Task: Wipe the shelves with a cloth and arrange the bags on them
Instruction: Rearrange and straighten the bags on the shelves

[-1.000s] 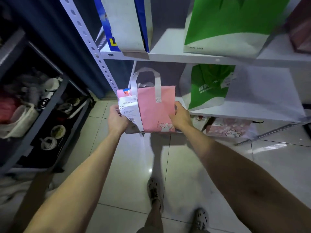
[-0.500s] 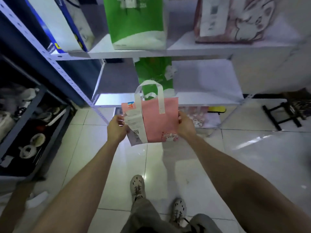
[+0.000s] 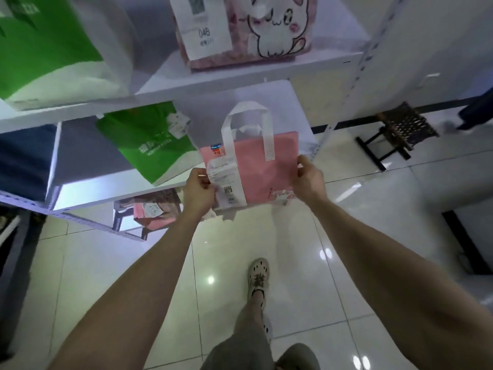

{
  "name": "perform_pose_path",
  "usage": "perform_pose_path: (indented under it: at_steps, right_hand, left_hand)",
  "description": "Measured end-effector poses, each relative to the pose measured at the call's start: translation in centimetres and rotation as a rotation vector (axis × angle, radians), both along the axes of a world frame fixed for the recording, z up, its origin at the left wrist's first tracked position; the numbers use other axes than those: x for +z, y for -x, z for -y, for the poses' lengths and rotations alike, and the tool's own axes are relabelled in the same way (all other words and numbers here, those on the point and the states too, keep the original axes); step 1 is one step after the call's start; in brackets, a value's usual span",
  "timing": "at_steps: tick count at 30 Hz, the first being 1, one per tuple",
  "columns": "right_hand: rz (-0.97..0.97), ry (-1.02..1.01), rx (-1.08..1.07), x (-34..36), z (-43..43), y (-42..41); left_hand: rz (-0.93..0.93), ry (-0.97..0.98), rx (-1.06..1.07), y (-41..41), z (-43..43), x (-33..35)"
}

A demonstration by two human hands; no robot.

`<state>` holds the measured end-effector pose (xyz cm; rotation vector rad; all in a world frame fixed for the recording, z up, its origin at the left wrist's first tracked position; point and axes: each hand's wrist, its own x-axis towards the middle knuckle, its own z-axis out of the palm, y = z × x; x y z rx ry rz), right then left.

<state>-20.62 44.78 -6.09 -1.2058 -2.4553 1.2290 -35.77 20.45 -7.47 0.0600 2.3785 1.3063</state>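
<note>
A small pink bag (image 3: 262,166) with white handles and a white receipt on its front is held upright in front of the middle shelf (image 3: 112,186) of a white rack. My left hand (image 3: 198,192) grips its left edge by the receipt. My right hand (image 3: 309,180) pinches its right edge. A green bag (image 3: 149,145) stands on the same shelf to the left. Above, the upper shelf (image 3: 240,78) carries a large green-and-white bag (image 3: 48,49) and a pink cat-print bag (image 3: 256,28).
Another pink bag (image 3: 153,209) lies on the lowest level under the middle shelf. A perforated white upright (image 3: 354,84) marks the rack's right end. A dark woven stool (image 3: 397,132) stands on the glossy tiled floor to the right. My feet are below.
The pink bag and both hands have shifted right along the rack, past the green bag, toward the shelf's right part. The view has swung right and the dark rack at the left is out of sight.
</note>
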Motion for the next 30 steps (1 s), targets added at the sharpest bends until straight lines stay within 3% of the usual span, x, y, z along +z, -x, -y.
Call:
perform_pose_path:
  at_steps: [10, 16, 20, 25, 30]
  right_hand:
    - [0.033, -0.034, -0.007, -1.9, -10.2, 7.6]
    - [0.211, -0.024, 0.138, -4.9, -13.4, 10.1]
    - [0.240, 0.006, 0.175, -6.1, -14.1, 9.3]
    - [0.283, 0.073, 0.220, -6.9, -11.9, 4.9]
    - [0.351, 0.091, 0.385, -7.3, -7.8, 2.6]
  left_hand:
    - [0.041, -0.114, -0.022, 7.3, -11.0, -2.6]
    - [0.062, -0.148, 0.036, 8.3, -13.1, -4.7]
    - [0.014, -0.107, 0.099, 6.7, -12.3, -4.3]
    - [0.093, -0.091, 0.201, 1.7, -8.3, -3.7]
    - [0.115, -0.021, 0.146, -3.6, -3.7, -3.4]
